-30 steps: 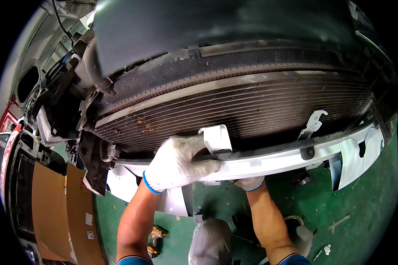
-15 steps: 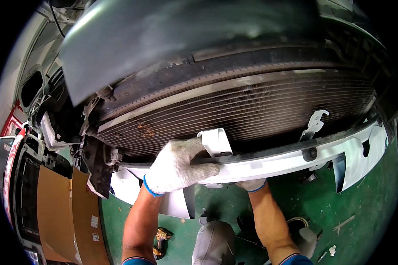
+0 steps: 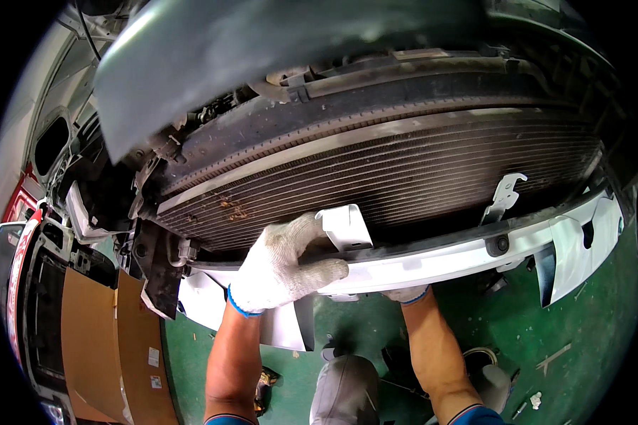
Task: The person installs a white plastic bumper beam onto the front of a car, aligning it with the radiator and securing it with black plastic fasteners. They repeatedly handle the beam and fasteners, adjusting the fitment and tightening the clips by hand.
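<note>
A long white radiator support crossmember point(image 3: 432, 268) runs across the front of a car. My left hand point(image 3: 282, 263), in a white knit glove with a blue cuff, is closed round it left of the middle. The thumb lies along the front face, and the index finger reaches to an upright white bracket point(image 3: 345, 227); the other fingers are hidden. My right hand point(image 3: 404, 293), gloved too, is under the crossmember, its fingers out of sight behind it. A finned radiator or condenser point(image 3: 404, 159) stands just behind, and a silver hood latch bracket point(image 3: 504, 197) rises at the right.
A dark hood point(image 3: 262, 57) overhangs the top. At the left a cardboard sheet point(image 3: 96, 340) stands beside a removed car door point(image 3: 44, 297). On the green floor point(image 3: 546, 333) a yellow-and-black power drill point(image 3: 264, 389) lies partly behind my left forearm. My grey-trousered knee point(image 3: 345, 389) is below.
More of the engine bay shows beneath the hood edge. My left hand has shifted slightly left, its index finger a little higher. The left forearm covers more of the drill. The right hand stays underneath.
</note>
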Available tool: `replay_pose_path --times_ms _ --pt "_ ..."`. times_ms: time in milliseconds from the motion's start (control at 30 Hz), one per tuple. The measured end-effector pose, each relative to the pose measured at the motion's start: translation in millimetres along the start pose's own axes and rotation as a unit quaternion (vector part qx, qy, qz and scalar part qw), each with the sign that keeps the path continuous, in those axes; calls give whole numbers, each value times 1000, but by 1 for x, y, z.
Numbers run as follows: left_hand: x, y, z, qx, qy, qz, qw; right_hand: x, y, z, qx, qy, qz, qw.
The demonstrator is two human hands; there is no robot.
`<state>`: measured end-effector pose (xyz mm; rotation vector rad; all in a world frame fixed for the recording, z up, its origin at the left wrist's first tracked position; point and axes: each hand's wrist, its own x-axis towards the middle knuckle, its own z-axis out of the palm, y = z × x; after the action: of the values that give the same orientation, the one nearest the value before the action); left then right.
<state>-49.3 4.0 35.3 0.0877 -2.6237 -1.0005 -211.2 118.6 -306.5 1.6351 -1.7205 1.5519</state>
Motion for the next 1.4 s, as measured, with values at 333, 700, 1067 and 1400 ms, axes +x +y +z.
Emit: replay_pose_path --times_ms 333,700,1067,1400 --pt "-1 -10 -5 -10 -30 -15 999 64 -62 -19 -452 184 -112 865" --pt "-2 -9 -1 17 -14 -18 1000 73 -72 -19 -474 202 -100 851" --pt "1 -3 2 3 1 -32 999 67 -72 -16 -335 170 -49 926" --pt "1 -3 -5 30 -27 -45 998 68 -70 -7 -318 190 -37 928"
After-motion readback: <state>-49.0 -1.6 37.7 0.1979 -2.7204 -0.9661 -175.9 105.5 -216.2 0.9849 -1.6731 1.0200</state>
